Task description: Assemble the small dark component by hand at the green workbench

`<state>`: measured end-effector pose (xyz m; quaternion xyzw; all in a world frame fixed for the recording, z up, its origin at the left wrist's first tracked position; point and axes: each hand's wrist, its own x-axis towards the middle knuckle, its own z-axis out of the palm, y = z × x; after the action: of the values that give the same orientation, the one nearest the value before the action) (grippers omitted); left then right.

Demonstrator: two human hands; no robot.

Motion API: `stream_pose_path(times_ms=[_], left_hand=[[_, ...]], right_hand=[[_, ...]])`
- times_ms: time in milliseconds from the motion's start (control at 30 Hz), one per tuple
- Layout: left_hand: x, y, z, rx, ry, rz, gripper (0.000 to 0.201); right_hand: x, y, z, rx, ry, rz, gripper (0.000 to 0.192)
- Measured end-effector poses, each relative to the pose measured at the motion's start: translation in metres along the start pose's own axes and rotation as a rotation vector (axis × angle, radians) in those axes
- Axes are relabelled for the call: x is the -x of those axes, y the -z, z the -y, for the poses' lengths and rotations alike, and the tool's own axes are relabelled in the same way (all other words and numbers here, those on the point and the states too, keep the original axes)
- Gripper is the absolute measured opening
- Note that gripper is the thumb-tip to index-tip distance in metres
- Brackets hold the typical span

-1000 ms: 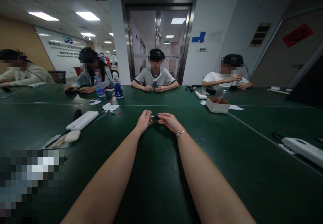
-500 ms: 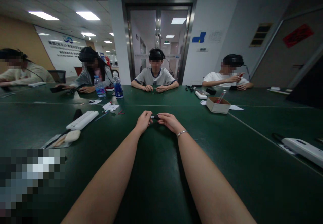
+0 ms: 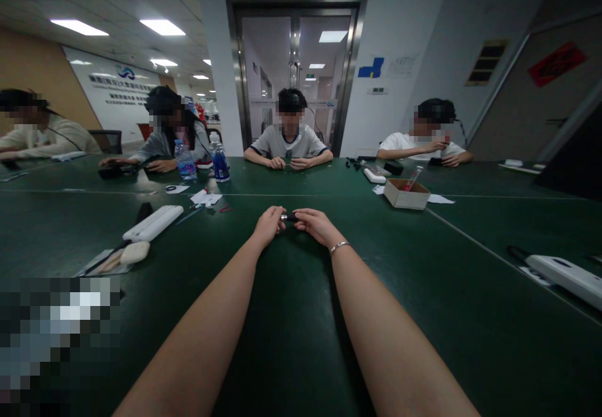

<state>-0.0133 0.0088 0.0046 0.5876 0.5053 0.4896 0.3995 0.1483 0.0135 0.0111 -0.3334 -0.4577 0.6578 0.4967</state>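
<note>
Between my two hands is a small, slim black object with a silver end [image 3: 288, 217], too small to name its kind. My left hand [image 3: 268, 226] pinches its silver end with closed fingers. The black end is gripped by the fingertips of my right hand [image 3: 316, 225], which has a silver bracelet at the wrist. Both hands are over the dark green table [image 3: 291, 316], and part of the object is hidden behind the fingers.
Left of my arms lie a white power bank-like case [image 3: 154, 223] and a pale rounded item [image 3: 135, 253]. Two bottles [image 3: 220, 163] stand farther back. An open box [image 3: 407, 195] is at right, near a white device [image 3: 567, 277]. Several people sit around the table.
My hands keep nearly the same place and grip on the black and silver object. The person at left has shifted a dark item slightly.
</note>
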Motion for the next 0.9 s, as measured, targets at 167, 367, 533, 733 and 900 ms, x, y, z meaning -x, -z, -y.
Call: stream_pose_path(times_ms=[167, 367, 533, 733, 900], left_hand=[[-0.0020, 0.0007, 0.0040, -0.029, -0.028, -0.006, 0.023], [-0.0028, 0.0000, 0.0059, -0.047, -0.027, -0.023, 0.026], [-0.0025, -0.0002, 0.0048, -0.027, -0.004, -0.011, 0.028], [-0.0019, 0.0001, 0.0055, -0.059, -0.030, -0.024, 0.024], [-0.0018, -0.0001, 0.0060, -0.070, -0.057, -0.009, 0.027]], right_hand=[[-0.0006, 0.0003, -0.0008, -0.011, 0.003, -0.002, 0.009], [-0.0016, 0.0017, -0.0018, 0.004, 0.006, 0.011, 0.010], [-0.0023, 0.0011, -0.0018, 0.006, 0.002, -0.005, 0.010], [-0.0027, 0.0006, -0.0015, 0.011, -0.001, -0.011, 0.009], [-0.0013, 0.0002, -0.0009, 0.007, 0.005, 0.000, 0.008]])
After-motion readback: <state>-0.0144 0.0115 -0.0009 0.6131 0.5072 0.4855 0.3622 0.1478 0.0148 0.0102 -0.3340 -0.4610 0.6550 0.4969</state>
